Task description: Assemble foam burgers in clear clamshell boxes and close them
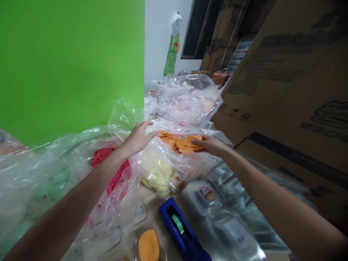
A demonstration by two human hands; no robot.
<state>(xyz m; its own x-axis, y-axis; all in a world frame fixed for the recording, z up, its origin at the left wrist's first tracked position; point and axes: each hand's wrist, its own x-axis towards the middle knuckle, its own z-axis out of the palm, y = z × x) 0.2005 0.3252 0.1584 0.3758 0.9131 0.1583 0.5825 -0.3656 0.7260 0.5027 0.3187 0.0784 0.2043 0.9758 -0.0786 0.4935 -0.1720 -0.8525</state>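
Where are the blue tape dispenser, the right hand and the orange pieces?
Blue tape dispenser (188, 242), head view, blue body
Right hand (209, 145), head view, back of hand
Orange pieces (174, 142), head view, middle of pile

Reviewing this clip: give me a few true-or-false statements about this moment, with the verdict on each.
The right hand rests on orange pieces inside clear plastic. True.

The left hand grips the tape dispenser. False: it is open at the plastic, apart from the dispenser.

Yellow pieces also lie in plastic. True.

Cardboard boxes stand to the left of the hands. False: they are to the right, and a green panel is to the left.
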